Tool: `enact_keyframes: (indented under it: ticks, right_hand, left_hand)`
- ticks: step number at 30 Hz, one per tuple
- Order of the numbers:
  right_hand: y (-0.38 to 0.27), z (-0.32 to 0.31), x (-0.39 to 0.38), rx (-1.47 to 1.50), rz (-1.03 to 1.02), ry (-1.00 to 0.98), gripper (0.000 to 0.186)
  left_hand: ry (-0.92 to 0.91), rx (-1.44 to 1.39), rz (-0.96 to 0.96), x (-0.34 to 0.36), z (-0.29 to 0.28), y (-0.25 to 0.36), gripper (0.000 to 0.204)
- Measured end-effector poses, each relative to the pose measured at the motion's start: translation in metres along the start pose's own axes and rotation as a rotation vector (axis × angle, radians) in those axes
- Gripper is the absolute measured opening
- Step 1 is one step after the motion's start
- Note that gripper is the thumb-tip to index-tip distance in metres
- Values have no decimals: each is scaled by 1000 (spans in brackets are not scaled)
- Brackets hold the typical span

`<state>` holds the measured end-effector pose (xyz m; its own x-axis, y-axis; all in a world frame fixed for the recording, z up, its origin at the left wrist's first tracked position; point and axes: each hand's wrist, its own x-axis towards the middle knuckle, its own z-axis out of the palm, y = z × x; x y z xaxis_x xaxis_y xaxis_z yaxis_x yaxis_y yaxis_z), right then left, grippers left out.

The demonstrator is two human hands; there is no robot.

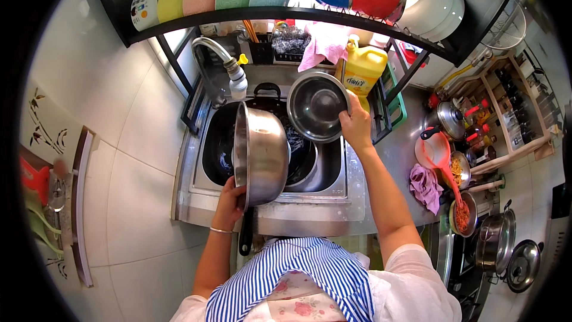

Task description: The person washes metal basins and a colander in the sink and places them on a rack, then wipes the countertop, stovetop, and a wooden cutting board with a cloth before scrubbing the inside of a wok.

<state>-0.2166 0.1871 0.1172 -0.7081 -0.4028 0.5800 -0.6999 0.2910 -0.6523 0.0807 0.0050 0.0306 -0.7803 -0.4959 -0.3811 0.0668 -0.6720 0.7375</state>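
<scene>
My left hand [227, 203] is closed on the lower rim of a large steel saucepan [266, 158], tipped on its side above the sink [333, 173]. A black handle [246, 234] points down below the pan toward me. Gripped at its right rim by my right hand [356, 124], a round steel bowl [317, 107] leans over the sink's far right part, its hollow showing. Beneath both lie dark cookware with a looped black handle [267, 88] and a steel vessel [305, 180], partly hidden by the saucepan.
A curved tap [213, 49] stands at the sink's back left. Overhead runs a black dish rack [286, 16] holding bowls. Behind the right hand is a yellow jug [364, 65]. Rightward are a purple cloth [425, 188], a red ladle [450, 179] and steel pots [496, 238].
</scene>
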Motion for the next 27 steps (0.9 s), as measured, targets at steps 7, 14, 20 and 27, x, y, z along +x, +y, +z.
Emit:
enact_keyframes:
  ticks: [7,14,20,27]
  right_hand:
    - [29,59,-26,825,1005,-257,37]
    - [51,113,-17,-247,96,-108,49]
    - [53,160,-12,-446,-87,-294,52]
    - [60,216,-58,66,687,-443,54]
  left_hand:
    - [-92,-518,17,-27,-39,-3,19]
    - [76,-826,-131,-51,-66,16,22]
    - [70,-891,-114,-53,-78,11,23]
    - [44,-851,-49,-46,-56,11,23]
